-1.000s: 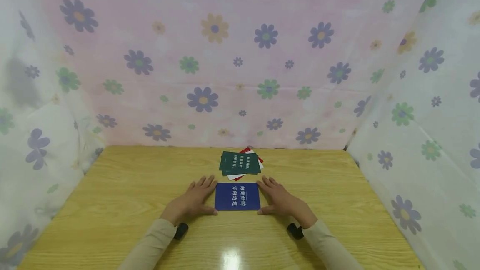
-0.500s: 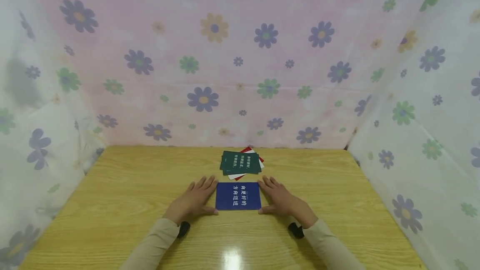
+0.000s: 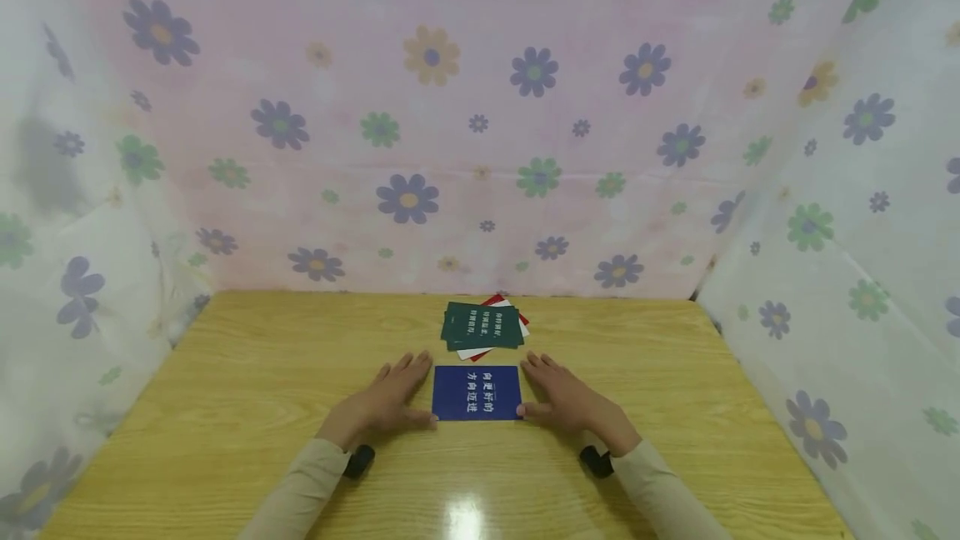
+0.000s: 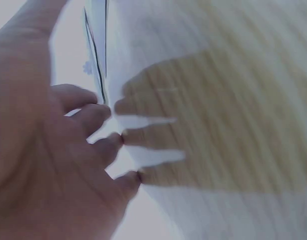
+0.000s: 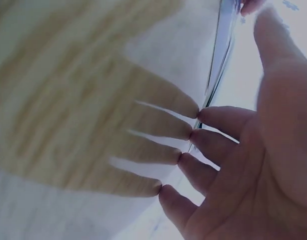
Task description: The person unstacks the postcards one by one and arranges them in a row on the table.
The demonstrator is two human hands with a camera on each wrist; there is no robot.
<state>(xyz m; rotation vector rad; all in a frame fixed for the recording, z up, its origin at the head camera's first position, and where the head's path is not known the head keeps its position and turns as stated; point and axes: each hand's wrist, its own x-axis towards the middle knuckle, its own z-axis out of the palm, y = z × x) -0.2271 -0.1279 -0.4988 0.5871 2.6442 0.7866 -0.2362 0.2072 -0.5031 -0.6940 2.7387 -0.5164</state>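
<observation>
A blue card (image 3: 452, 394) with white lettering lies flat on the wooden table between my two hands. My left hand (image 3: 386, 402) is at its left side, thumb tip right at the near left corner and the other fingers spread just off the edge. Opposite it, my right hand (image 3: 564, 398) has its thumb tip over the near right corner, with the fingers stretched forward beside the card. Fingertips (image 5: 207, 114) of the right hand touch the tabletop in the right wrist view; the left hand's fingertips (image 4: 131, 177) do likewise in the left wrist view.
Beyond the blue card lies a fanned pile of cards, with green cards (image 3: 483, 340) on top and white and red corners sticking out underneath. The wooden table (image 3: 225, 407) is enclosed by flower-patterned cloth (image 3: 480, 90) at the back and sides.
The fingers of both hands have drawn slightly outward from the card's sides. The right thumb has shifted onto the near right corner. The card and the pile have stayed put.
</observation>
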